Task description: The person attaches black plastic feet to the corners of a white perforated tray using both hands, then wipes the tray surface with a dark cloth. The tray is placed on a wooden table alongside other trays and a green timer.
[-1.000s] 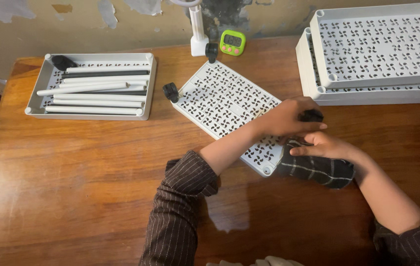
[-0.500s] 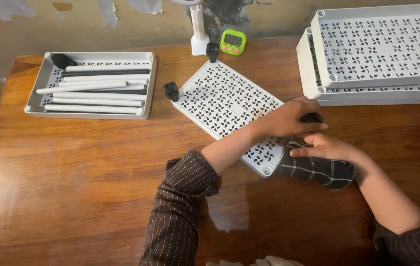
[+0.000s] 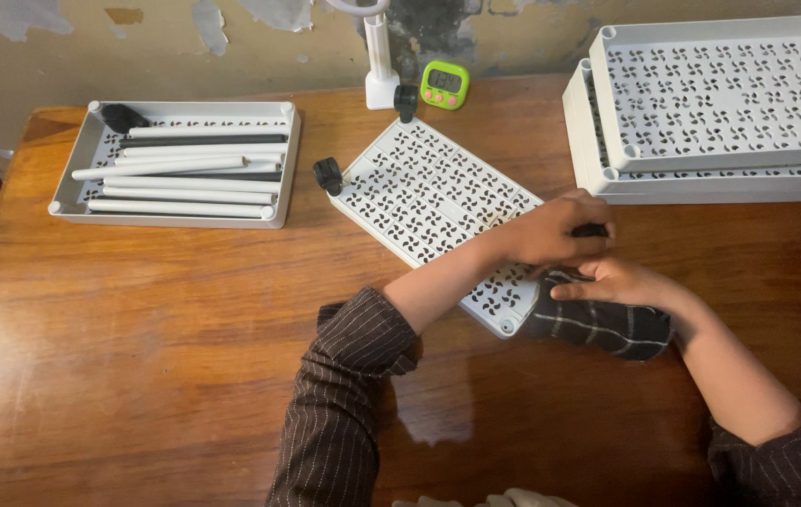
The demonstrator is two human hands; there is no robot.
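At the perforated white tray's (image 3: 428, 192) right corner, your left hand (image 3: 550, 230) grips a black caster (image 3: 592, 229) while your right hand (image 3: 618, 280) presses flat, fingers extended, on a dark checked cloth (image 3: 602, 324).

One head-worn camera only, looking steeply down and forward across the wooden table (image 3: 137, 310) toward the peeling wall (image 3: 62, 56). It is sitting close above the wearer's forearms, taking in the tabletop from near edge to wall. No second view is sharing the scene.
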